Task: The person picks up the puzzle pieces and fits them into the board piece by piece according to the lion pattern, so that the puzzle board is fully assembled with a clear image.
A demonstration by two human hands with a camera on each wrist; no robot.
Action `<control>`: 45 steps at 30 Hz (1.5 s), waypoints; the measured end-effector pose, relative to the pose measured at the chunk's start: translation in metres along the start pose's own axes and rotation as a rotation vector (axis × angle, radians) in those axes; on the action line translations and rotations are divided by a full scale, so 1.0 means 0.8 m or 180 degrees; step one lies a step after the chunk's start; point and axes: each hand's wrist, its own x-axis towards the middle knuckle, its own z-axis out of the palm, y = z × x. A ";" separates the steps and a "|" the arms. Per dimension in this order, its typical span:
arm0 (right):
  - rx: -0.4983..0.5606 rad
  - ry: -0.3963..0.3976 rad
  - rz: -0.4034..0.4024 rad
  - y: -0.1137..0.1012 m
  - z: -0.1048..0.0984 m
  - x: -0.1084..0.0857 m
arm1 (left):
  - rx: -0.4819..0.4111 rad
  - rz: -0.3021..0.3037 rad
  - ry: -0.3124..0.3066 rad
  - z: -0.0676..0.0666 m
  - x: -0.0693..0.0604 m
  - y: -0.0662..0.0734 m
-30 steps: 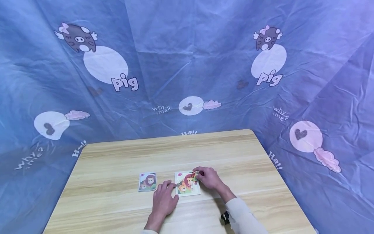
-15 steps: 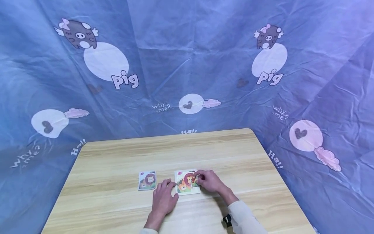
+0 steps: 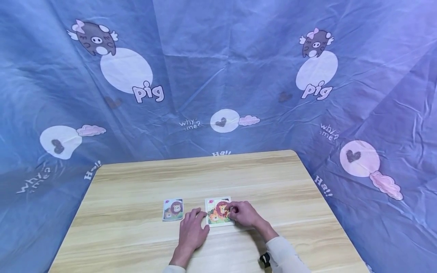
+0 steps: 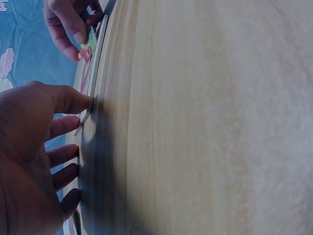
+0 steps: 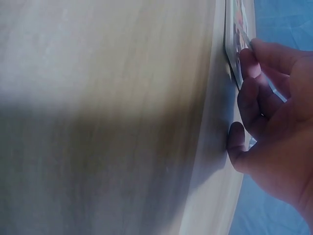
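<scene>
A jigsaw puzzle (image 3: 216, 211) in a white-edged tray shows a lion and a smaller orange animal. My left hand (image 3: 192, 229) rests at the tray's left side, its index fingertip and thumb touching the edge near the front corner, the other fingers on the table. Over the puzzle's right part, my right hand (image 3: 246, 215) pinches a puzzle piece (image 4: 89, 45) between thumb and index finger. That green and yellow piece is tilted in the left wrist view; in the right wrist view only its thin edge shows. My right fingers cover part of the puzzle's right side.
A picture card (image 3: 173, 209) with a similar lion lies on the table left of my left hand. The wooden table (image 3: 143, 189) meets a blue printed curtain (image 3: 191, 68) along its far and side edges. A black band (image 3: 264, 260) is at the right sleeve.
My right hand has moved down along the puzzle's right side, from its upper right corner toward the lower right, with a piece in its fingers. The left hand stays at the tray's edge.
</scene>
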 end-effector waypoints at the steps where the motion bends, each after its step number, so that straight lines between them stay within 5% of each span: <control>1: -0.0009 0.0006 0.0021 0.000 0.000 -0.001 | -0.0002 -0.0005 -0.0001 0.001 0.000 0.000; 14: -0.0404 0.0409 -0.0053 -0.008 0.015 -0.002 | -0.0003 -0.0016 0.0045 -0.001 -0.002 0.000; 33: -0.0755 0.0602 0.0397 -0.011 0.028 -0.006 | 0.0011 -0.0077 -0.0009 0.009 0.001 -0.005; 45: -0.0551 0.0824 0.0068 -0.004 0.036 0.004 | -0.0261 -0.0026 0.0030 0.007 0.014 -0.018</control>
